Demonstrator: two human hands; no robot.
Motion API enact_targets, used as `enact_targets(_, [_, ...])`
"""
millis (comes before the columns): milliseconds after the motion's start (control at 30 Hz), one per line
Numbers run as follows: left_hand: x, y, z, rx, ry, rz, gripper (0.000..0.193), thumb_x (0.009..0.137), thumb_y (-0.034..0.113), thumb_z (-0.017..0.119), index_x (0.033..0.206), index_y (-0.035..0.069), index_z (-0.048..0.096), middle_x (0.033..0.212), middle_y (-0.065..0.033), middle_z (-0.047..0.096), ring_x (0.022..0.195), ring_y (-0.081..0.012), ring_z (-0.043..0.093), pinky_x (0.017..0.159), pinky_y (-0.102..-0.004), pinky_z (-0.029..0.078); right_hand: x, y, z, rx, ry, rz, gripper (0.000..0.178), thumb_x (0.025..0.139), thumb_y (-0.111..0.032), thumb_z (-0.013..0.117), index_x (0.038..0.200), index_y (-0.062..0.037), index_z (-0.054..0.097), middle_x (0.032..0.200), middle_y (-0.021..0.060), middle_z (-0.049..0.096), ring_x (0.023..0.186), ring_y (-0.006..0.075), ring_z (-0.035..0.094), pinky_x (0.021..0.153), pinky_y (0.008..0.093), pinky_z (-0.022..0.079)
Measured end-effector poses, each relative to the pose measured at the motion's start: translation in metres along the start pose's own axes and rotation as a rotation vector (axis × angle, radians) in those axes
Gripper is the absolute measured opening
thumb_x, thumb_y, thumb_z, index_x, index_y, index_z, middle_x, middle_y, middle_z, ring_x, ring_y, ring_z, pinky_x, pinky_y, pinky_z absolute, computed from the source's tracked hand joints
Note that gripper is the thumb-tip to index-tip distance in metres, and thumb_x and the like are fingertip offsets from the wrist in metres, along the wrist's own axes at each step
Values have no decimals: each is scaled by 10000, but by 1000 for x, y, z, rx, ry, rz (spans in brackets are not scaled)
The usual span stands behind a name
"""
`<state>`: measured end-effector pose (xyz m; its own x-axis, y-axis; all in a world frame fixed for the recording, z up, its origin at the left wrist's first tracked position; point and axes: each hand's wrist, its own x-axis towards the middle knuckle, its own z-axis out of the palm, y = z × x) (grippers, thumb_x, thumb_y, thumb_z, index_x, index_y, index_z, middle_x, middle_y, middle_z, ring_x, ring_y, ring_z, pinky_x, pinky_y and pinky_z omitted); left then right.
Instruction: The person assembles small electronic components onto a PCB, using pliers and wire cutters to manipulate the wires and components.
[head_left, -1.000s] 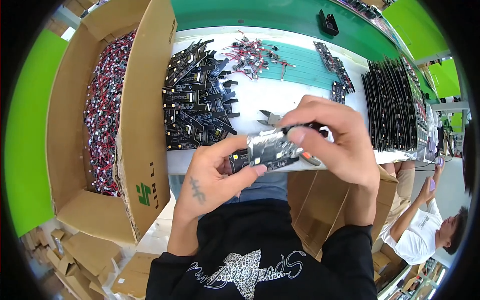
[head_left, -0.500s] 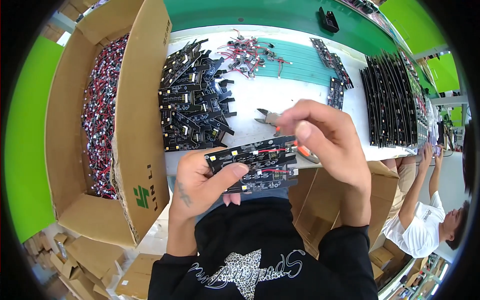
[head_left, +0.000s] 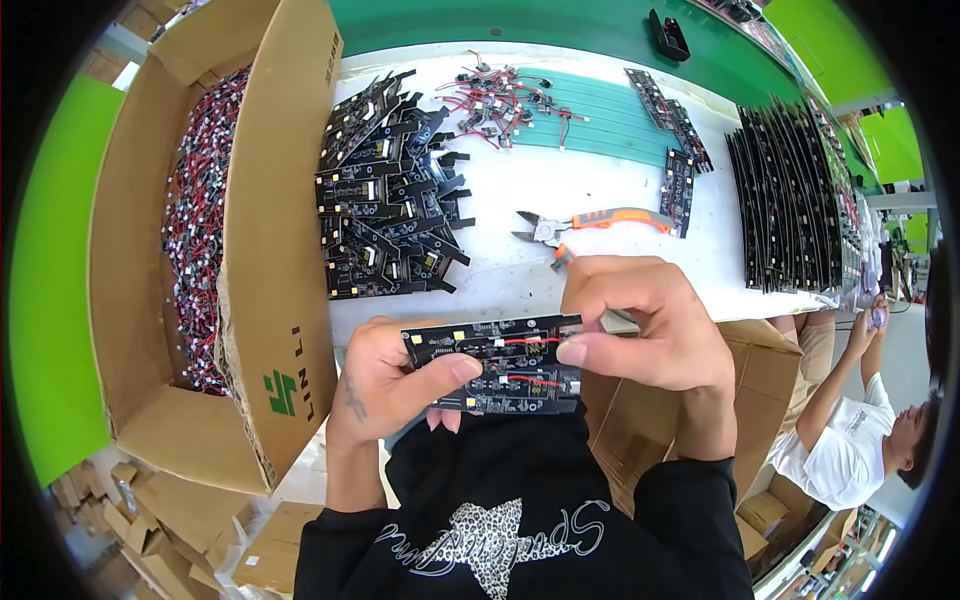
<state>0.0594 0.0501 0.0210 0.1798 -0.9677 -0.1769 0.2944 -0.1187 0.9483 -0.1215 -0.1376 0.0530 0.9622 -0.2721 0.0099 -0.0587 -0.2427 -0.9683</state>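
Just beyond the hands [head_left: 655, 325], orange-handled cutters [head_left: 600, 219]

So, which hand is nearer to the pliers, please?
Right. The right hand is just below the pliers, hiding part of one handle; the left hand is farther off, below and to their left.
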Motion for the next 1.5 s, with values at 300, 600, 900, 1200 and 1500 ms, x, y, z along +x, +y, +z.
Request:
enact_targets(300, [1,-6,-6,-38,-79,-2,159,933,78,655,931,-71,709,669,-90,679,491,-110,634,387,-214,453,-3,-8,9,-15,32,2,136,790,-79,739,758,-1,631,671,41,531,588,148,502,558,295,404])
enact_targets(600, [0,-9,-7,-14,-145,80,151,917,62,663,883,-81,696,642,-89,661,477,-118,627,377,-222,447,-7,-7,7,124,-48,28,106,790,-30,755,771,3,657,683,39,555,595,119,499,539,285,366])
enact_targets(900, [-7,-18,-6,-133,-18,-17,190,935,59,629,795,-66,662,619,-100,650,444,-108,594,360,-218,427,-19,8,2,562,58,112,74,865,-17,707,895,50,705,807,84,645,656,110,576,581,247,456])
enact_targets(1200, [-6,-13,1,-21,91,29,193,922,50,641,763,-55,668,610,-89,660,448,-100,598,375,-220,422,-38,27,15,660,-11,390,253,913,-95,690,1134,21,647,876,56,683,704,63,596,581,214,488])
enact_targets(1500, [-8,-13,3,35,96,78,164,913,56,664,802,-63,682,613,-82,664,467,-105,616,388,-214,433,-28,7,32,567,34,484,123,860,-49,754,806,-5,652,746,-69,534,673,-7,457,541,203,321])
